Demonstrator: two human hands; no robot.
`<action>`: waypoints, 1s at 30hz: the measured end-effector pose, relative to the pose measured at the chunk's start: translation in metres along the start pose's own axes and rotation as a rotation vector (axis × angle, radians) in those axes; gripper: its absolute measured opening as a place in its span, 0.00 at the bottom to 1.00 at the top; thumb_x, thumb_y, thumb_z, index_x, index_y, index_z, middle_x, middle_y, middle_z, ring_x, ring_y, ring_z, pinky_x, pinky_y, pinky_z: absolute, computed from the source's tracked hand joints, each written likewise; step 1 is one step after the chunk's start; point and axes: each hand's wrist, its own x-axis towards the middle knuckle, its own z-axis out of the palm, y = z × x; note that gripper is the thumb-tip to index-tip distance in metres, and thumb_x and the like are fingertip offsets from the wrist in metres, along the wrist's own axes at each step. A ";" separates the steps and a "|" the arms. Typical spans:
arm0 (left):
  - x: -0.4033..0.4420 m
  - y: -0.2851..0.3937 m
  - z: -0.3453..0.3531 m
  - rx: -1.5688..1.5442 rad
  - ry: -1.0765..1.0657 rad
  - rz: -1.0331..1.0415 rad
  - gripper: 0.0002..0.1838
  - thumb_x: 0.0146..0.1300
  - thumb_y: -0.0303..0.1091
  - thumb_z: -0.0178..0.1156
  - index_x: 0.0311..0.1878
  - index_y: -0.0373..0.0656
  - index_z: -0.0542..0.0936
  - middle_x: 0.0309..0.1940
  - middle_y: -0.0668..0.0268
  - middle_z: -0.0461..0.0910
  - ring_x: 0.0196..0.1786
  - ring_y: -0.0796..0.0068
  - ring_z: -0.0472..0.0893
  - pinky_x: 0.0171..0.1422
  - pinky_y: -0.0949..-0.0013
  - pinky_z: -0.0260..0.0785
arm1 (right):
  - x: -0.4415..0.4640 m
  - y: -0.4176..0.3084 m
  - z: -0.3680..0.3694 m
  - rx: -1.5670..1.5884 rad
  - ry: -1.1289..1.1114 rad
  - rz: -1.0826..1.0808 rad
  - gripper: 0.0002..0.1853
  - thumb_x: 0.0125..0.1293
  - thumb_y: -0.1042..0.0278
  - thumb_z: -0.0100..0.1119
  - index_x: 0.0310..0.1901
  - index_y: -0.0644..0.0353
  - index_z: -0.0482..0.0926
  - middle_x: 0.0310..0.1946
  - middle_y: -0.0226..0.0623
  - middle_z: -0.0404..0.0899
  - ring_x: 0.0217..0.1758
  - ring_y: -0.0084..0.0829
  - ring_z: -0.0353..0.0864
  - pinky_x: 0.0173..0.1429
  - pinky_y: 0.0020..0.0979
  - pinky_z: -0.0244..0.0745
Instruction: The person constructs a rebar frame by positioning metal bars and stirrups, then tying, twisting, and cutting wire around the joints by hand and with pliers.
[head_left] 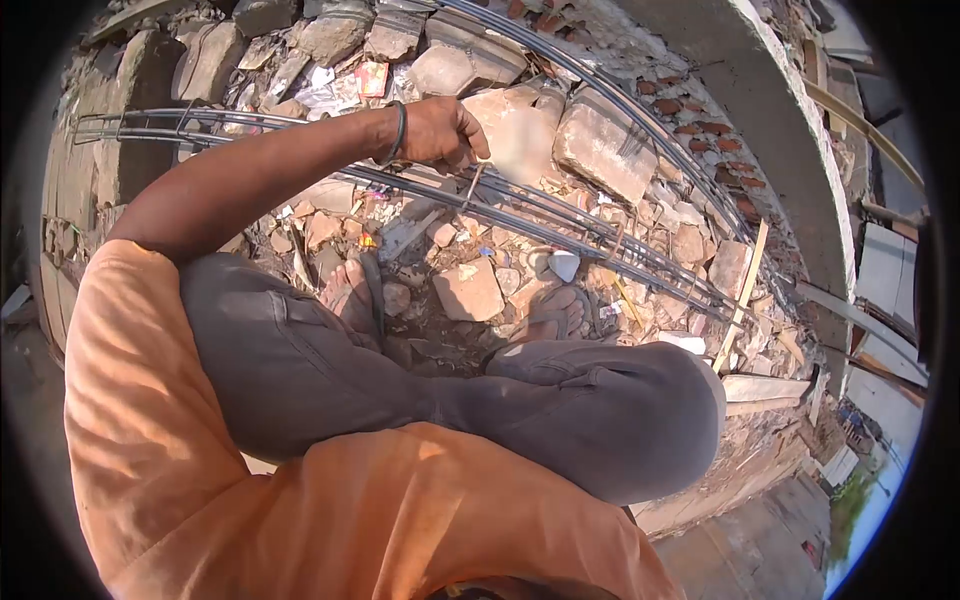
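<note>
The bar cage runs crosswise beyond the feet, its long axis slanting from far left to near right. Directly below the left hand, the nearer one, stands a stirrup of the cage; the fingers curl inward, their grip unclear. The right hand is out of view.

Gaps between bars (rubble beneath)
</note>
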 end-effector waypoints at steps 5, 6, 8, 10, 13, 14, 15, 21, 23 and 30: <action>0.006 0.002 -0.002 -0.018 -0.038 -0.022 0.23 0.50 0.17 0.62 0.53 0.33 0.78 0.38 0.58 0.84 0.36 0.74 0.83 0.33 0.72 0.78 | 0.035 -0.147 -0.071 0.672 0.048 -0.002 0.22 0.69 0.60 0.55 0.61 0.61 0.72 0.38 0.39 0.78 0.38 0.31 0.79 0.47 0.34 0.77; 0.007 0.002 -0.001 -0.025 -0.035 -0.020 0.24 0.49 0.17 0.62 0.54 0.33 0.76 0.38 0.57 0.84 0.36 0.73 0.83 0.33 0.72 0.78 | 0.046 -0.187 -0.086 0.687 -0.042 -0.070 0.22 0.70 0.60 0.54 0.61 0.61 0.72 0.36 0.39 0.79 0.37 0.30 0.80 0.46 0.33 0.78; 0.007 0.002 -0.002 -0.032 -0.022 -0.021 0.27 0.48 0.17 0.62 0.56 0.32 0.74 0.39 0.55 0.83 0.36 0.71 0.83 0.33 0.71 0.78 | 0.072 -0.269 -0.108 0.585 -0.249 -0.212 0.21 0.72 0.60 0.53 0.61 0.61 0.72 0.33 0.38 0.80 0.35 0.28 0.81 0.45 0.32 0.79; 0.007 0.003 0.000 -0.033 -0.022 -0.016 0.28 0.47 0.16 0.62 0.56 0.31 0.73 0.38 0.55 0.83 0.35 0.69 0.84 0.32 0.70 0.79 | 0.092 -0.356 -0.115 0.254 -0.457 -0.337 0.16 0.72 0.63 0.53 0.54 0.66 0.77 0.30 0.31 0.80 0.36 0.23 0.78 0.45 0.28 0.72; 0.014 -0.002 -0.001 -0.013 -0.014 -0.028 0.28 0.46 0.15 0.61 0.55 0.30 0.73 0.36 0.55 0.84 0.33 0.68 0.84 0.31 0.69 0.79 | 0.116 -0.457 -0.080 -0.424 -0.596 -0.784 0.08 0.68 0.70 0.52 0.43 0.65 0.77 0.32 0.43 0.81 0.36 0.36 0.80 0.42 0.37 0.72; 0.016 -0.003 0.000 -0.005 -0.013 -0.036 0.27 0.46 0.15 0.61 0.55 0.30 0.73 0.35 0.55 0.84 0.32 0.67 0.84 0.31 0.69 0.79 | 0.125 -0.477 -0.060 -0.593 -0.592 -0.965 0.08 0.65 0.73 0.51 0.43 0.66 0.77 0.34 0.45 0.81 0.39 0.43 0.80 0.44 0.41 0.72; 0.012 -0.001 0.002 -0.083 0.025 -0.028 0.28 0.46 0.14 0.60 0.55 0.31 0.72 0.33 0.55 0.84 0.29 0.66 0.83 0.29 0.67 0.79 | 0.131 -0.491 -0.043 -0.764 -0.584 -1.145 0.09 0.62 0.77 0.51 0.42 0.67 0.77 0.36 0.48 0.81 0.41 0.49 0.80 0.46 0.45 0.73; 0.028 -0.011 0.000 0.050 -0.022 0.000 0.26 0.50 0.13 0.57 0.56 0.33 0.71 0.29 0.55 0.82 0.26 0.65 0.82 0.23 0.64 0.76 | 0.124 -0.528 0.017 -1.335 -0.588 -1.086 0.11 0.56 0.80 0.53 0.40 0.63 0.81 0.40 0.47 0.82 0.49 0.48 0.81 0.51 0.45 0.76; 0.029 -0.013 0.002 0.088 -0.013 0.016 0.25 0.51 0.13 0.56 0.56 0.33 0.71 0.29 0.56 0.82 0.25 0.66 0.82 0.23 0.64 0.75 | 0.133 -0.524 0.022 -1.326 -0.630 -1.120 0.12 0.56 0.80 0.53 0.41 0.63 0.81 0.41 0.47 0.82 0.50 0.48 0.81 0.52 0.45 0.76; 0.048 -0.027 0.005 0.326 -0.039 0.167 0.23 0.53 0.14 0.56 0.55 0.34 0.73 0.28 0.58 0.82 0.24 0.67 0.81 0.23 0.66 0.74 | 0.139 -0.516 0.023 -1.338 -0.615 -1.145 0.12 0.59 0.78 0.51 0.43 0.61 0.81 0.44 0.46 0.81 0.50 0.46 0.81 0.53 0.46 0.76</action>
